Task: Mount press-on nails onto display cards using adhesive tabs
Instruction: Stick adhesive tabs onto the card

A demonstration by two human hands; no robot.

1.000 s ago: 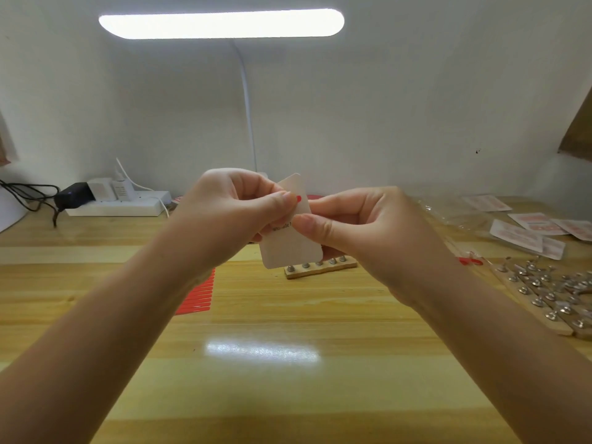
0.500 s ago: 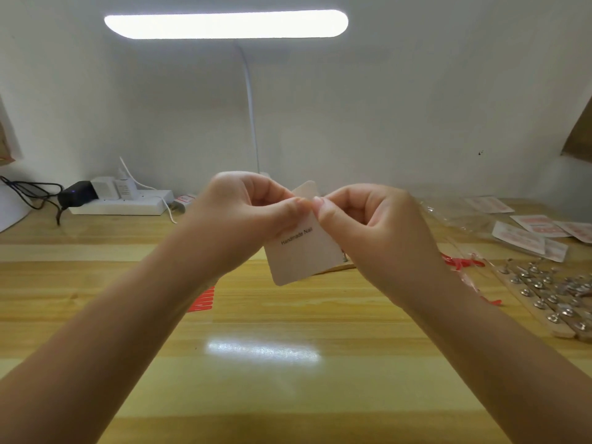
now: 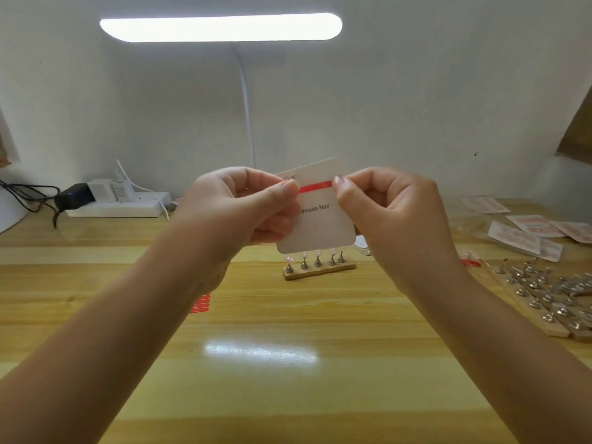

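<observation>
A white display card (image 3: 323, 222) printed "Handmade Nail" is held up above the desk. My left hand (image 3: 243, 206) grips its left edge, thumb on the front. A red adhesive strip (image 3: 315, 187) runs across the card's upper part. My right hand (image 3: 384, 206) pinches the strip's right end between thumb and forefinger. Below the card stands a small wooden holder (image 3: 318, 271) with several metal pegs carrying pale nails. Red strips on a sheet (image 3: 201, 304) lie partly hidden under my left forearm.
A desk lamp bar (image 3: 221, 27) glows overhead. A white power strip (image 3: 118, 205) with plugs sits at the back left. Wooden peg holders (image 3: 544, 299) and packets of tabs (image 3: 525, 233) lie at the right on the wooden desk (image 3: 288, 395).
The card has turned to face me more squarely and risen a little. My hands have moved apart, and a red strip now shows stretched across the card between them.
</observation>
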